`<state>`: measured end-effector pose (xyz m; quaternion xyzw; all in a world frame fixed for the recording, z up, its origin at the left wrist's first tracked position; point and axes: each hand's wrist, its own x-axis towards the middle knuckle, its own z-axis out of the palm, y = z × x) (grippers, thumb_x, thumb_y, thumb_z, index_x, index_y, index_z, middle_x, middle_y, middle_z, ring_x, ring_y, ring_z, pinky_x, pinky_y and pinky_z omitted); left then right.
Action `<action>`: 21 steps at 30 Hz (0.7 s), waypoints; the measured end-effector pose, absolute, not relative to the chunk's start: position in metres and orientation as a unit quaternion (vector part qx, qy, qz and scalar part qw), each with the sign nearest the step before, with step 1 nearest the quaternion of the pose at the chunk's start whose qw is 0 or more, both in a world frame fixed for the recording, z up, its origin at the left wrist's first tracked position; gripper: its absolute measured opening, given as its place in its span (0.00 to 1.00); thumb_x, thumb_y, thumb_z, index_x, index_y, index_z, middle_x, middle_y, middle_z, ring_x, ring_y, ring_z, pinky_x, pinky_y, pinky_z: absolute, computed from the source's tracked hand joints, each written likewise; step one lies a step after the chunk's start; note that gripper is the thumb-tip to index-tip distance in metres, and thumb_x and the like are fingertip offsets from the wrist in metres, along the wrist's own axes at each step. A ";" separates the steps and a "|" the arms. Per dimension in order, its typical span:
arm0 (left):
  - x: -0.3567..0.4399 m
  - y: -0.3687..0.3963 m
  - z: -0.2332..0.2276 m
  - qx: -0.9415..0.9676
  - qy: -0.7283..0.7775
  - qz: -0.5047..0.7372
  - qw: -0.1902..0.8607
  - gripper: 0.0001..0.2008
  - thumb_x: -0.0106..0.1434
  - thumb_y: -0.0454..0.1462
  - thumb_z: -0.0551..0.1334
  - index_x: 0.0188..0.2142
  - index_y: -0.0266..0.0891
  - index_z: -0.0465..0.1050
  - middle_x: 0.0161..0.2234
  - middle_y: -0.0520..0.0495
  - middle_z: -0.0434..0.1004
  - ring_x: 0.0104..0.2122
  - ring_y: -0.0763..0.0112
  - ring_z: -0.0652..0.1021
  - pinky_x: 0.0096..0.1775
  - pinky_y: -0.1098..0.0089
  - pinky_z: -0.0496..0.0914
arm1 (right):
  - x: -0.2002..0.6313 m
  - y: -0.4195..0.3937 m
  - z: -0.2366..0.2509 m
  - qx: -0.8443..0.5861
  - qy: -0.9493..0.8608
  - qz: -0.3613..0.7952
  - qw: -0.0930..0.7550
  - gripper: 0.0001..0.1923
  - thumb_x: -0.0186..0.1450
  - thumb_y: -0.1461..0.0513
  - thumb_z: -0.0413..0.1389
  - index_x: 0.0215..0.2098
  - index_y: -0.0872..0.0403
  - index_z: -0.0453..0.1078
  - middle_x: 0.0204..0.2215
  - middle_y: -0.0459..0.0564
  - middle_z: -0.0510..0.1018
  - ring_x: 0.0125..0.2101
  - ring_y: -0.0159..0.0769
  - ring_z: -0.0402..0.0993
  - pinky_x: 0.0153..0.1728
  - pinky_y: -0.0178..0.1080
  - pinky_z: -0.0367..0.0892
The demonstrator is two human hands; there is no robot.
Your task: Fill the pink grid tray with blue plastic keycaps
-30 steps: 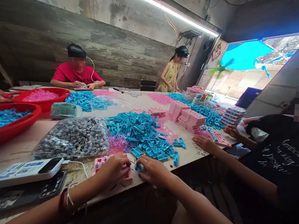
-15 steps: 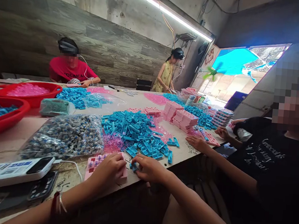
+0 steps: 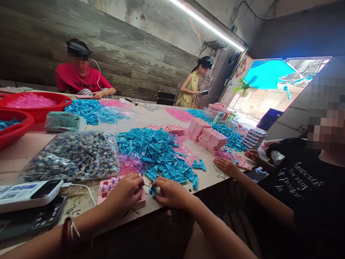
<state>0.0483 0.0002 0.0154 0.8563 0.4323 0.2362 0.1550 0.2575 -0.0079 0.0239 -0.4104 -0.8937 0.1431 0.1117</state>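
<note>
My left hand rests over a pink plastic tray at the table's near edge, its fingers curled closed. Whatever the fingertips hold is hidden behind the hand. Small clear purple pieces sit in several of the tray's square openings. Just right of the tray, my right hand pinches a small blue plastic piece between thumb and fingers, close above the table. A large heap of blue rectangular plastic pieces lies beyond both hands, with clear pink pieces beside it.
A clear bag of grey-and-blue small parts lies left, near a white power bank with a cable. Red basins stand far left. Stacked pink trays are at right. A co-worker's hand rests nearby; two other people work across the table.
My hands stay almost in place, with the left fingers shifted slightly over the tray. Across the table, the standing person now holds a dark object higher up.
</note>
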 end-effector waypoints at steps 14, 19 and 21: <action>0.049 0.002 0.010 0.880 0.426 0.190 0.093 0.07 0.59 0.30 0.52 0.33 0.37 0.69 0.36 0.43 0.72 0.38 0.62 0.72 0.39 0.65 0.64 | 0.259 -0.005 0.023 -0.405 -0.897 0.133 0.117 0.16 0.57 0.66 0.56 0.45 0.54 0.67 0.37 0.48 0.71 0.33 0.32 0.67 0.35 0.32 0.62; 0.048 0.007 0.004 0.885 0.412 0.199 0.084 0.07 0.57 0.31 0.52 0.31 0.38 0.68 0.34 0.44 0.73 0.35 0.62 0.73 0.36 0.66 0.65 | 0.258 -0.002 0.025 -0.385 -0.909 0.118 0.105 0.15 0.57 0.65 0.58 0.44 0.55 0.67 0.40 0.49 0.70 0.37 0.34 0.68 0.37 0.32 0.63; 0.046 0.012 -0.003 0.885 0.404 0.217 0.083 0.08 0.58 0.32 0.51 0.31 0.38 0.69 0.34 0.45 0.73 0.34 0.63 0.74 0.36 0.66 0.65 | 0.258 -0.001 0.026 -0.382 -0.911 0.117 0.101 0.15 0.58 0.64 0.58 0.44 0.55 0.67 0.40 0.48 0.70 0.37 0.32 0.68 0.38 0.31 0.63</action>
